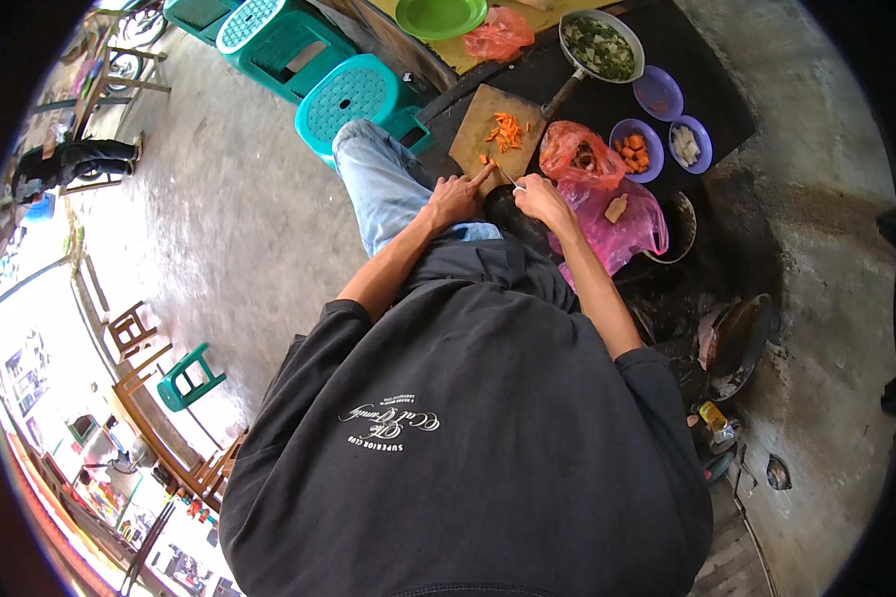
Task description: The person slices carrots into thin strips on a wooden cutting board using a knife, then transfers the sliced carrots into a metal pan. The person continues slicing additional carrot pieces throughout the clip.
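Note:
A wooden cutting board [472,138] lies before me, bearing a heap of orange carrot strips [505,133]. Close to its near edge are a few small carrot pieces [485,160]. My left hand [455,195] rests at this edge, its extended index finger on or beside a carrot piece. In my right hand [541,195] is a knife [506,177], its blade angled toward that fingertip over the board. To the right, purple bowls hold carrot chunks [632,154] and pale white pieces [685,145]. A third purple bowl [658,93] has a little orange matter inside.
A pan of chopped greens [599,46] stands beyond the board, its handle reaching the board's corner. Red [579,155] and pink plastic bags [605,224] lie by my right arm. Teal plastic stools [352,101] stand left; a green plate [440,16] is at the back.

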`<state>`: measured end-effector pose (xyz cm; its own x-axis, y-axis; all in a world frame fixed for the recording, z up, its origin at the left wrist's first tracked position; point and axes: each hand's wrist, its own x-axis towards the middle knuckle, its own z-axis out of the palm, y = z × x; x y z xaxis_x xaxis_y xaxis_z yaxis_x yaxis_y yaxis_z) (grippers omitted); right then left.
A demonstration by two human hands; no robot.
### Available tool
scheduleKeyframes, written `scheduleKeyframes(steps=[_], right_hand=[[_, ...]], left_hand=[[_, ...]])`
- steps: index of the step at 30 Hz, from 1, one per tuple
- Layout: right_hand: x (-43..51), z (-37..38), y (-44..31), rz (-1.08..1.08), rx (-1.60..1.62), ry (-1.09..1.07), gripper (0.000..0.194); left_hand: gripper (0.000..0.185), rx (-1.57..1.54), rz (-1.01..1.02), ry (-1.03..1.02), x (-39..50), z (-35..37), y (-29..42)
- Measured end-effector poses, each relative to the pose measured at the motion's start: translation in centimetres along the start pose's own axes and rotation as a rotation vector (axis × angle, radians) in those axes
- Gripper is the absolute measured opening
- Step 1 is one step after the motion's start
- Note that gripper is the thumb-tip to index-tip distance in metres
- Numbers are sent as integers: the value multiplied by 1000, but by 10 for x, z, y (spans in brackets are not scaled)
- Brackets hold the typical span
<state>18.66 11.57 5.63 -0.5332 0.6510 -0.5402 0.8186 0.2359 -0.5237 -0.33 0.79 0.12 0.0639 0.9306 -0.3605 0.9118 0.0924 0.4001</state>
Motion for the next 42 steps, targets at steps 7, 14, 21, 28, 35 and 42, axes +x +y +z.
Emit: scheduleKeyframes(steps=[7,14,21,28,35,42], right_hand=[[-2,4,0,-59,96,54,29],[3,3,3,-91,69,41,31],[7,0,0,-96,33,3,31],[4,12,-9,-78,-29,62,25],[3,10,9,-95,24,30,28],[4,36,57,-376,274,178,36]], left_hand=[[92,-62,0,-18,-2,0,-2],[95,-65,0,-59,-1,1,-6],[96,-80,-7,-34,-4,-2,-2],[95,-65,-10,-33,-3,-1,-3],[93,25,10,-38,-3,-3,0],[92,0,29,-32,-4,-7,1]])
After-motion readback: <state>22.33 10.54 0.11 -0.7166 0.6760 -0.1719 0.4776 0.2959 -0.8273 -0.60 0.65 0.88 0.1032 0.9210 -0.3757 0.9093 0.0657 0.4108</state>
